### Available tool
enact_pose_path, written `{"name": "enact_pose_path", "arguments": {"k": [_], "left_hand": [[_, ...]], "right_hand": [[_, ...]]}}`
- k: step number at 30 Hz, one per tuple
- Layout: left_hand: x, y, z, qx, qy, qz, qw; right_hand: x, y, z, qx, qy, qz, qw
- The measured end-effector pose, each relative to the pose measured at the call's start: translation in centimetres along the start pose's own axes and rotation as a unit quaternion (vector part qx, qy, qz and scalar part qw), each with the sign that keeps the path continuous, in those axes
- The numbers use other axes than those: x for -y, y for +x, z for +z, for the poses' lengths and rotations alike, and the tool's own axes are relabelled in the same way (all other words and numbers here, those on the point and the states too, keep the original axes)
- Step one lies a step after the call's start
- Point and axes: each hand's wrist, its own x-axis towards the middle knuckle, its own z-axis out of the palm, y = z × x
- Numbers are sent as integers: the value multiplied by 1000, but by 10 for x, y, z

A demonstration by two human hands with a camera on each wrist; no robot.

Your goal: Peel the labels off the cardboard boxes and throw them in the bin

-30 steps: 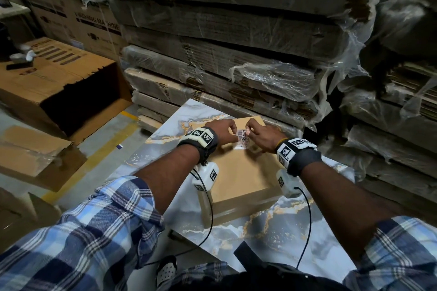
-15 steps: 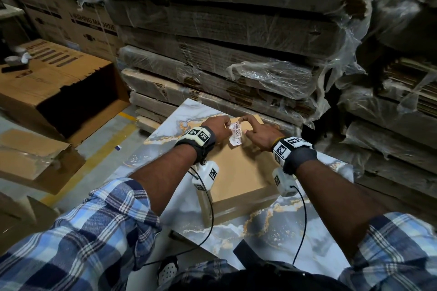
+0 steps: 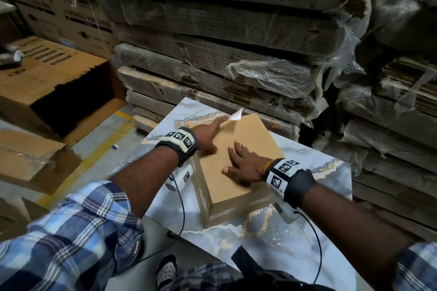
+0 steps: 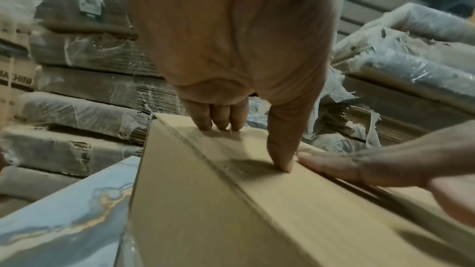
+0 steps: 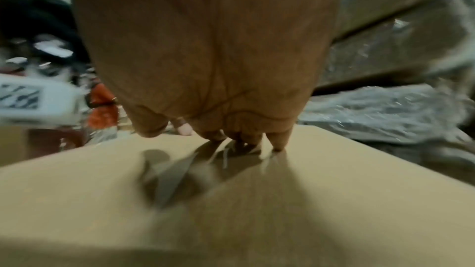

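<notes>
Dim warehouse light, dark wide-angle corners, motion-blurred right wrist view, soft shadows under the hands.

The right wrist view is smeared by motion: the right hand [image 5: 205,52] blocks its upper middle, and the clutter at nine o'clock is too blurred to name. In the head view the label [image 3: 236,116] shows only as a white corner at twelve o'clock of the left hand [image 3: 208,134], its print unreadable and the grip on it hidden. The cardboard box [image 4: 231,210] is cut off at six o'clock in the left wrist view.
</notes>
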Motion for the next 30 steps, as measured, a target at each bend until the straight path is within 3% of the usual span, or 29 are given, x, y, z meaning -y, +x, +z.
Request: {"name": "enact_pose_path", "arguments": {"k": [6, 12, 18, 24, 30], "left_hand": [[3, 16, 0, 14, 36, -21, 999], [9, 23, 0, -8, 86, -2, 996], [11, 18, -2, -21, 108, 25, 994], [5, 18, -3, -10, 144, 22, 989], [1, 21, -6, -2, 161, 29, 986]], "right_hand": [[-14, 14, -6, -51, 55, 23, 997], [-5, -15, 14, 17, 19, -50, 998], [-1, 20, -8, -20, 18, 35, 999], [0, -14, 13, 29, 3, -40, 999], [5, 13, -13, 15, 18, 5, 1000]]}}
